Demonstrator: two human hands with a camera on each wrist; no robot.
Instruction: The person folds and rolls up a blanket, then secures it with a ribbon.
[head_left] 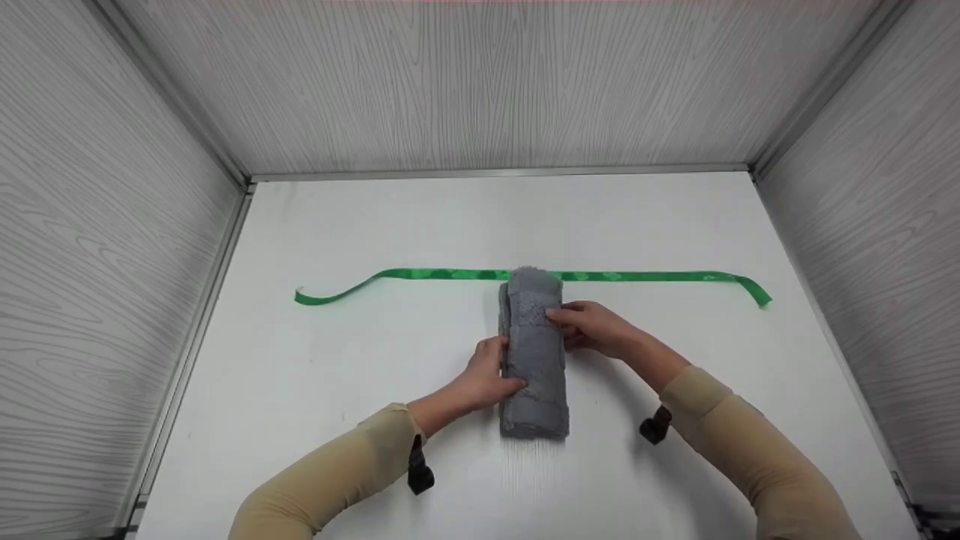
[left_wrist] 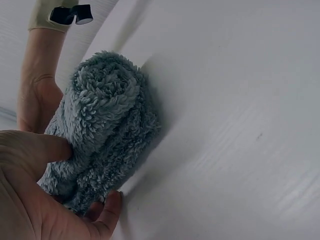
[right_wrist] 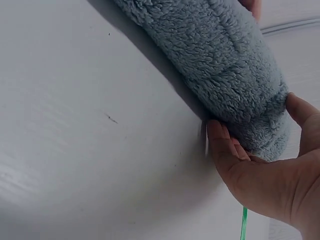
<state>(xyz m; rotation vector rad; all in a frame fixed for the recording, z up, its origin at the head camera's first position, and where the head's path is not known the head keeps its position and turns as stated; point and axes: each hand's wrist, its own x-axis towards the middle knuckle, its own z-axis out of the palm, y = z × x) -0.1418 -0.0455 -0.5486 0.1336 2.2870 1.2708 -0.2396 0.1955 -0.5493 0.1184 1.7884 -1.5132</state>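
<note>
A grey, fluffy towel [head_left: 536,360], rolled into a cylinder, lies lengthwise in the middle of the white table. My left hand [head_left: 491,375] grips its near left side, thumb on top and fingers low along the side. On the far right side my right hand [head_left: 596,328] holds the roll, also thumb above and fingers below. The spiral end of the towel [left_wrist: 107,82] faces the left wrist view. In the right wrist view, the fingertips [right_wrist: 216,131] tuck under the roll's edge. A green ribbon [head_left: 450,274] runs crosswise, its middle hidden by the towel's far end.
The white table [head_left: 360,225] is bounded by wood-grain panels at the back [head_left: 480,90], left [head_left: 97,262] and right [head_left: 870,225]. Both ends of the ribbon bend toward the near side. A black strap with a small camera hangs at each wrist.
</note>
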